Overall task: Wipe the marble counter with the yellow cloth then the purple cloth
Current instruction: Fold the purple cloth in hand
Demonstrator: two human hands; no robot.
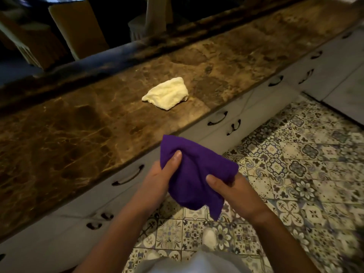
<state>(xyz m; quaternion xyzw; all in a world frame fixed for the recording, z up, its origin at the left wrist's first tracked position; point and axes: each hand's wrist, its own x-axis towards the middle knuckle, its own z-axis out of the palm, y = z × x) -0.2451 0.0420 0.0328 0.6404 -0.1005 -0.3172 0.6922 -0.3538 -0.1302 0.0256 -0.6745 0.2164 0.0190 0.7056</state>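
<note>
The purple cloth (194,170) is bunched up in the air in front of the counter edge, above the floor. My left hand (159,174) grips its left side with the thumb pressed into the fabric. My right hand (230,188) grips its right side. The pale yellow cloth (167,93) lies crumpled on the brown marble counter (65,127), apart from both hands, farther back and slightly left of the purple cloth.
White drawers and cupboard doors with dark handles (129,176) run under the counter. A patterned tile floor (295,164) spreads to the right. A raised dark ledge (137,50) borders the counter's far side, with chairs behind it. My shoe (209,237) shows below.
</note>
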